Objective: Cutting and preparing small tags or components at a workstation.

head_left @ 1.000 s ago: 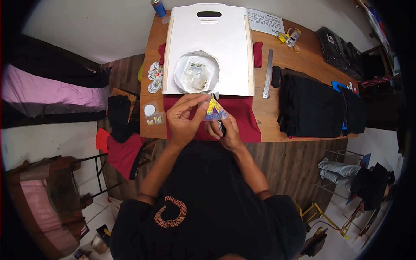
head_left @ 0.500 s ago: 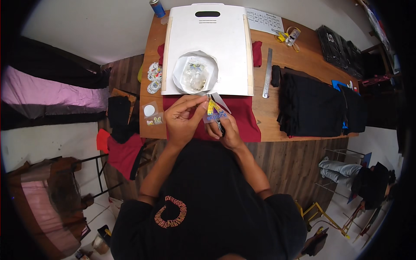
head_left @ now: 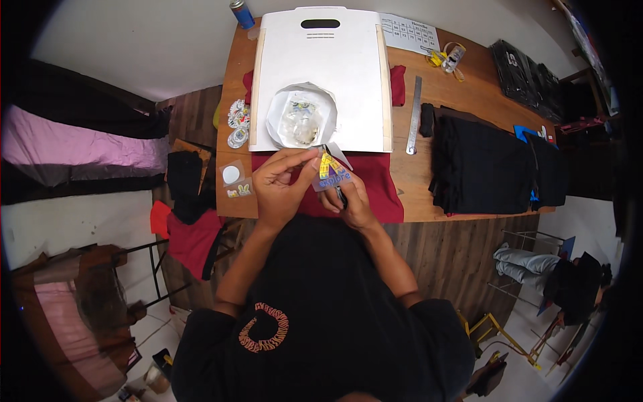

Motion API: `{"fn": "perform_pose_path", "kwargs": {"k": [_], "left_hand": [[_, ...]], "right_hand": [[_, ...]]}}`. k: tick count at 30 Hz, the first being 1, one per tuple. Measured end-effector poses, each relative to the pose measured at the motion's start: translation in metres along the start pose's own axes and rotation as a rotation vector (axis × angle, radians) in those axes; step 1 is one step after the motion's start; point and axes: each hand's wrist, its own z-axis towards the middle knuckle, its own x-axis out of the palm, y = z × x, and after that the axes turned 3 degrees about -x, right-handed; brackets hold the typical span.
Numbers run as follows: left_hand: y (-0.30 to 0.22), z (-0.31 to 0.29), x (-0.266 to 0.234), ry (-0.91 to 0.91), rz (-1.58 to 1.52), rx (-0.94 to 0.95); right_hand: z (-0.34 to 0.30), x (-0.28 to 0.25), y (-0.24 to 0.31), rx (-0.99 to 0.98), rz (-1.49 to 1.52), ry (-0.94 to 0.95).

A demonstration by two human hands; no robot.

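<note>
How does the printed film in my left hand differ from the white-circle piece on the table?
The printed film is held up; the white-circle piece lies on the table. The printed film carries yellow, purple and blue; the white-circle piece, just a plain white disc. Both have clear margins.

The single view is a wide fisheye worn on the head, looking steeply down, upright and unmirrored. The shirt (head_left: 341, 288) fills the lower middle, close by; the left hand (head_left: 281, 184) and right hand (head_left: 353, 203) sit near the centre. The table (head_left: 422, 184) spans above, wall (head_left: 147, 53) and floor (head_left: 435, 261) bending outward.
</note>
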Motion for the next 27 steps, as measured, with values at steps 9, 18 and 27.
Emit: {"fn": "perform_pose_path", "kwargs": {"k": [9, 18, 27], "left_hand": [[0.002, 0.01, -0.002, 0.008, -0.006, -0.027], [-0.003, 0.017, -0.004, 0.003, -0.024, -0.043], [-0.007, 0.019, -0.007, 0.032, 0.02, -0.017]], "right_hand": [[0.012, -0.001, -0.002, 0.033, -0.008, -0.041], [0.015, -0.006, 0.009, 0.101, -0.094, -0.008], [0.009, -0.012, 0.008, 0.168, -0.113, -0.007]]}}
